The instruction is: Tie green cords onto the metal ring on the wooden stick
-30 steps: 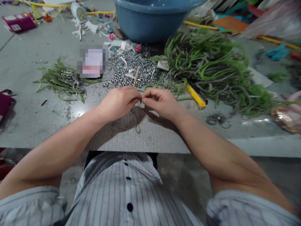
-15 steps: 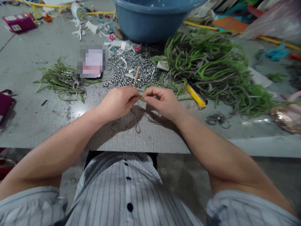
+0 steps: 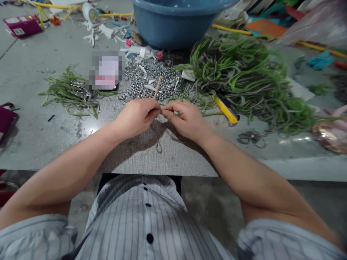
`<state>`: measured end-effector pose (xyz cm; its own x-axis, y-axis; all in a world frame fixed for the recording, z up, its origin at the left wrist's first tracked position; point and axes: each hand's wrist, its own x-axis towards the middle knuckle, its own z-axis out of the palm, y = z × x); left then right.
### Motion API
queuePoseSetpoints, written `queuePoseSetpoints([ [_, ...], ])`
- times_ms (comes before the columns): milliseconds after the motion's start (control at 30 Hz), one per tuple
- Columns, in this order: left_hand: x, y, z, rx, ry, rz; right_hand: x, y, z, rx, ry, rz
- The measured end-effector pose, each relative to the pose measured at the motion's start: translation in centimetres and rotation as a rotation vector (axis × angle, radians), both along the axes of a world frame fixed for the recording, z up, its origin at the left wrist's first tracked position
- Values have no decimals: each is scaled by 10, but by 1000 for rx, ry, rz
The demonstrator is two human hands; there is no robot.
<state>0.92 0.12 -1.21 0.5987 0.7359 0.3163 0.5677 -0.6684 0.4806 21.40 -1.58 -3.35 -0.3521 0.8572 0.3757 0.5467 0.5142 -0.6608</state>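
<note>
Light grey cloth shirt with dark stripes (image 3: 162, 220): bottom centre of the frame, nearest to the camera.
Grey shiny table (image 3: 173, 166): its front edge crosses the frame below the middle.
Thin grey cord (image 3: 159, 148): at the centre, below the hands; a narrow loop shows, and its strands run up towards the fingertips.
Left hand (image 3: 137, 115): just left of centre; thumb and forefinger pinch the cord, of which only a very small part can be seen there.
Right hand (image 3: 186, 118): just right of centre; thumb and forefinger are pressed together on the same cord, their tips just beside those of the left hand.
Slim pale wooden stick (image 3: 158, 87): tilted, just above the left fingers, which hide its lower end.
Yellow and black flat tool (image 3: 227, 111): right of centre, near the heap of green and grey soft cords (image 3: 238, 72), which fills much of the upper right.
Small bundle of green cords (image 3: 67, 94): left of the frame.
Small round silver-coloured beads (image 3: 132, 81): scattered at upper centre.
Round blue plastic basin (image 3: 170, 30): top centre, behind the beads.
</note>
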Motion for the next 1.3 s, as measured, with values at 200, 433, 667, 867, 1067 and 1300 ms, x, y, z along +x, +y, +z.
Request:
queuePoseSetpoints([
  [200, 0, -4, -1, 3, -15, 24, 0, -2, 3, -86, 50, 37],
  [433, 0, -3, 0, 28, 33, 25, -3, -3, 3, -84, 91, 32],
  [667, 0, -2, 0, 18, 64, 70, -2, -5, 0, 0, 53, -22],
  [867, 0, -1, 2, 30, 164, 68, -2, -5, -1, 32, 7, -76],
  [1067, 3, -5, 10, -7, 268, 91, -2, -5, -7, 77, 2, -122],
  [1300, 3, -4, 10, -38, 295, 104, -4, -3, -7, 37, 21, -115],
])
